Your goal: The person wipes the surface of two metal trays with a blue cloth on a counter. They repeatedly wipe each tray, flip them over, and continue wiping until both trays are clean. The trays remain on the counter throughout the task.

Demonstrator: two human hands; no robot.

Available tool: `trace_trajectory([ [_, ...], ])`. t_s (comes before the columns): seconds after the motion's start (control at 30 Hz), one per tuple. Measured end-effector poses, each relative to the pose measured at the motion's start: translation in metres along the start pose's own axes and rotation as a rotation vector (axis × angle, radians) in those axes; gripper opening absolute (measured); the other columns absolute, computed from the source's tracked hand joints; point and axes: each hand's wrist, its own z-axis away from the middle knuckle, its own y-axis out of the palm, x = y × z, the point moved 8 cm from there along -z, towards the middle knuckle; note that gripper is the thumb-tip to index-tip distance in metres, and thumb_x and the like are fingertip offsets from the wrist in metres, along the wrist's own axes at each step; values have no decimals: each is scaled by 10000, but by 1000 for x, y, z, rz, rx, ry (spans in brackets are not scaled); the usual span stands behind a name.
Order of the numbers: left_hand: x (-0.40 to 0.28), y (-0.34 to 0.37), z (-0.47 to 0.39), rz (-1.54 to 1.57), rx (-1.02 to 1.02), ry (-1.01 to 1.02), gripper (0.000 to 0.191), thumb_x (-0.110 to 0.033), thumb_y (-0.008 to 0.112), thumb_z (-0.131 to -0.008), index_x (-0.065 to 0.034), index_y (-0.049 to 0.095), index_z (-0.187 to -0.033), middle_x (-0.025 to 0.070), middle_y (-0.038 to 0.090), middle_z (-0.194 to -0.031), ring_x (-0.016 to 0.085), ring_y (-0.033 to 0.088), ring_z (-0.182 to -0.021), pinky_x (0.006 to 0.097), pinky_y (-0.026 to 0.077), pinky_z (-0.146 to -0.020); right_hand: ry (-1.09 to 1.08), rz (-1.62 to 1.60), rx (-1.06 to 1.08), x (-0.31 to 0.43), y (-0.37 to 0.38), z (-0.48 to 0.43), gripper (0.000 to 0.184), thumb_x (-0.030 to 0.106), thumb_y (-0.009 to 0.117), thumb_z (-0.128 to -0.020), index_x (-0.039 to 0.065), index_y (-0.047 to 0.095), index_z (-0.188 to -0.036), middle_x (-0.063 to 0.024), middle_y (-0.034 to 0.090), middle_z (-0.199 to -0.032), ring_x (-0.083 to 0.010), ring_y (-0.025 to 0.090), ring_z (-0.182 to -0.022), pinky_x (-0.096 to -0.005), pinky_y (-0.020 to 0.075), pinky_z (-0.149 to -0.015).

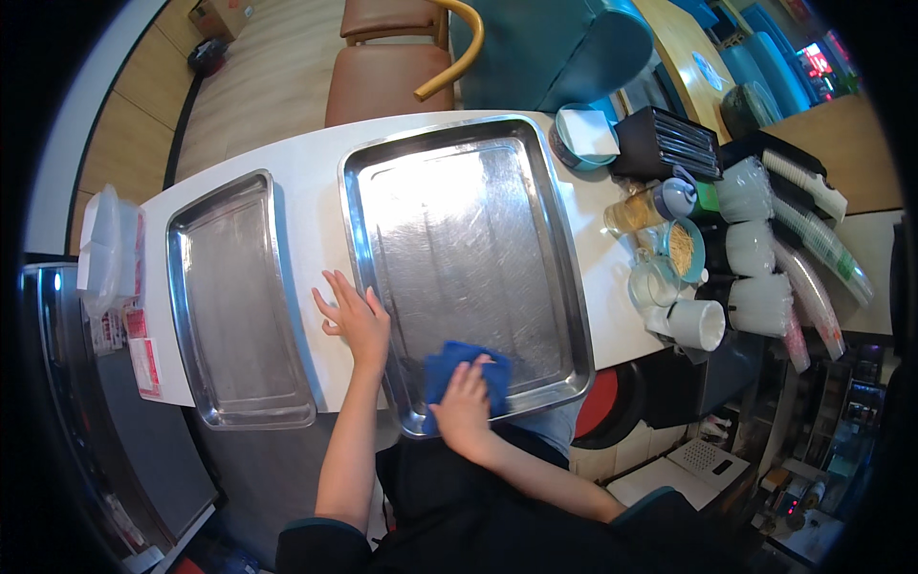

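A large rectangular stainless steel tray (466, 251) lies before me on the white table (308, 179), light glaring off its scratched bottom. My right hand (466, 402) presses a folded blue cloth (448, 366) against the tray's near left corner, fingers spread over it. Beside the tray's left rim is my left hand (356, 319), its fingers apart and holding nothing. The thumb side of that hand is at the rim; whether it touches the metal I cannot tell. Farther left lies a second, narrower-looking steel tray (240, 308).
Along the right end stand a black cutlery box (663, 143), a teal bowl with napkins (584, 136), an oil bottle (649, 206), a bowl of toothpicks (683, 251), a glass pitcher (652, 281) and stacked plastic cups (810, 287). White containers (111, 251) sit at the left end. A brown chair (387, 79) stands beyond.
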Motion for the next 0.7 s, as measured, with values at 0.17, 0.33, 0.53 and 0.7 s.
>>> trace_trajectory([
  [0.17,-3,8,-7,-35,162,57,595,-130,541,-916,58,283,-1418,185,384,-1457,374,91,-1446,708,192,-953,-376,-275,112,8,-19,-51,1128,360,796,-714,-107,90,-1460,-386,39,-1505,-487,226,-1390,-432,264,-1136],
  [0.33,-9,3,-7,-59,125,83,569,-126,541,-917,55,305,-1402,172,400,-1449,374,85,-1448,722,194,-938,-380,-3,99,-79,-127,-183,1184,462,751,-751,-27,-28,-1496,-267,33,-1561,-393,270,-1389,-418,257,-1137],
  [0.53,-9,-1,-1,-92,-1,49,559,-153,520,-937,11,304,-1426,154,383,-1477,400,80,-1439,726,213,-929,-257,1390,134,-116,-91,-134,734,374,358,-948,91,26,-1539,-79,-31,-1613,-269,-62,-1483,-476,-141,-1154],
  [0.7,-3,3,-1,-50,17,-8,562,-200,539,-932,28,342,-1406,148,361,-1498,412,106,-1433,715,225,-919,-520,1429,154,-116,-45,-59,665,302,328,-966,82,66,-1537,-94,-2,-1612,-260,-24,-1486,-459,-94,-1172],
])
